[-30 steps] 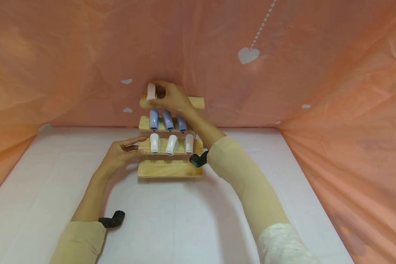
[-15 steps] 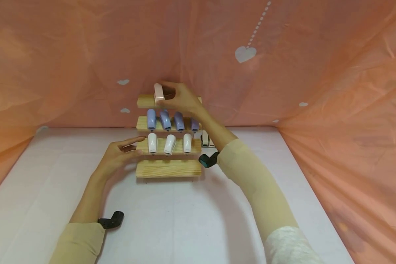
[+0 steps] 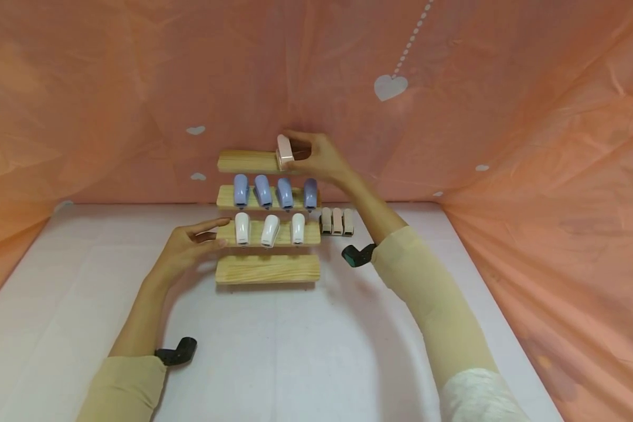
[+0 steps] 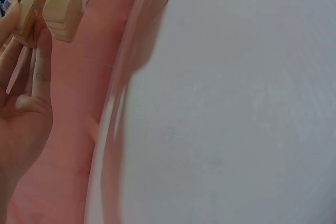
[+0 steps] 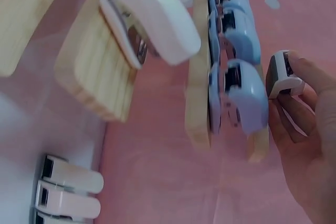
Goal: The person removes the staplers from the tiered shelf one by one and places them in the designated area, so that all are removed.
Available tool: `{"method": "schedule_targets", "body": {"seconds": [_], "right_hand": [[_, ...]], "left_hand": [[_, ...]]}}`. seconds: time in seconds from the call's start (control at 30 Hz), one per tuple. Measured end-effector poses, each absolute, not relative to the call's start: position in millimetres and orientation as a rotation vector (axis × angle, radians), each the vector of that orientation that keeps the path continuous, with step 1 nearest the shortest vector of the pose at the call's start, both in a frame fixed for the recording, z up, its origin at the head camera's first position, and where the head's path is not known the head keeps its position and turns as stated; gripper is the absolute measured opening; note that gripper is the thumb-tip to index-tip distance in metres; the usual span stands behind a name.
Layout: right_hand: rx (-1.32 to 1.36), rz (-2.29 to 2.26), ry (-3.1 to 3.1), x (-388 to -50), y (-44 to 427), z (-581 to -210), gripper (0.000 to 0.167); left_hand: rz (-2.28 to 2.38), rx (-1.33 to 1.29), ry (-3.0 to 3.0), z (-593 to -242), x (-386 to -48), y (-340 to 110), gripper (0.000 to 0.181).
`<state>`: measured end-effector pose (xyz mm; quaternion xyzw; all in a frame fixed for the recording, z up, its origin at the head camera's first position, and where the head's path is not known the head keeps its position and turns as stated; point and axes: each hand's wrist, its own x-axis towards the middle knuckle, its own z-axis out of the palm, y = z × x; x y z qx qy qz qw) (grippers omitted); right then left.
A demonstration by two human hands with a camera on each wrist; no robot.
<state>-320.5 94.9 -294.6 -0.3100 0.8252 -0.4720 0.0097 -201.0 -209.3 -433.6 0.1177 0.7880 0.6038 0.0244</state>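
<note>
My right hand (image 3: 319, 157) pinches a small pale pink stapler (image 3: 284, 152) between thumb and fingers, upright at the right half of the top shelf. In the right wrist view the same stapler (image 5: 283, 74) sits beside that shelf's end. My left hand (image 3: 186, 251) holds the left end of the third board of the tiered wooden stand (image 3: 268, 269), thumb on one side and fingers on the other, as the left wrist view shows. Several blue-purple staplers (image 3: 262, 190) stand in a row on the second board. Three white staplers (image 3: 242, 228) stand on the third.
Three pinkish staplers (image 3: 337, 221) stand side by side on the white table (image 3: 274, 351), just right of the stand. A pink-orange cloth (image 3: 137, 88) with heart prints hangs behind and at both sides.
My right hand has slid the pink stapler rightward along the top shelf, from its left end to the right half. My left hand keeps its place on the stand.
</note>
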Motion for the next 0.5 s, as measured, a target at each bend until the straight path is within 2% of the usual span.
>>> {"method": "schedule_targets", "body": {"seconds": [0.5], "right_hand": [[-0.83, -1.53, 2.649, -317, 140, -303, 0.069]], "left_hand": [[1.886, 0.37, 2.432, -433, -200, -208, 0.052]]}}
